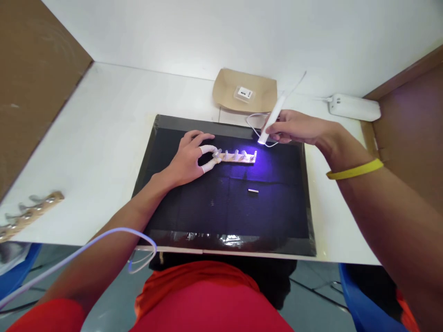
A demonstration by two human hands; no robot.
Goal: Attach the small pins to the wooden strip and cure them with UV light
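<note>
Two white finger covers (208, 149) sheathe the thumb and forefinger of the left hand (188, 159), which pinch the left end of a narrow pale strip (238, 159). From that pinch the strip runs rightward, bearing a row of small clear nail-shaped tips (236, 153). Above and right of the strip, the right hand (294, 127) grips a white pen-shaped lamp (273, 121), its lit lower end casting violet light over the strip's right part. Below and right of the left pinch, a small pale bar (253, 190) lies on the black mat (194, 212). Beyond both grips, a brown paper tray (223, 90) holds a small clear case (244, 94). Well left of the pinch, a wooden strip (26, 221) carries similar clear pieces.
</note>
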